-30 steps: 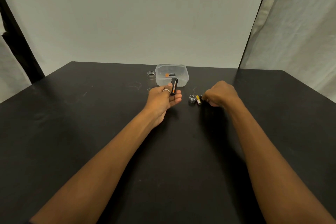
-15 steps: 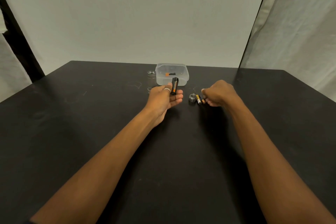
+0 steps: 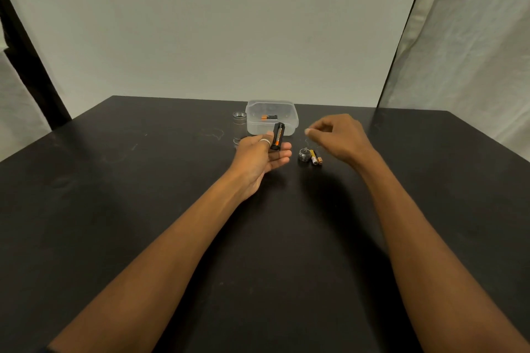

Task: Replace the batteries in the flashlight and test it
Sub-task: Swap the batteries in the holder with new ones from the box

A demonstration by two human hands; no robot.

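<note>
- Head view: the right hand (image 3: 341, 137) is now raised from the table (image 3: 114, 209), fingers loosely curled, nothing held.
- Two batteries (image 3: 315, 156) are left beside the cap (image 3: 304, 154).
- The battery holder (image 3: 277, 136) is pinched by the left hand (image 3: 258, 157), near the standing flashlight (image 3: 239, 126).
- The fresh battery (image 3: 269, 116) in the box (image 3: 289, 125) is likely needed next.

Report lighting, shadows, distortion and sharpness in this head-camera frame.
Head view: soft, even light; faint forearm shadows on the black table; wide-angle lens leans the backdrop edges; the black battery holder in the left hand and the two loose batteries are small, labels unreadable.
</note>
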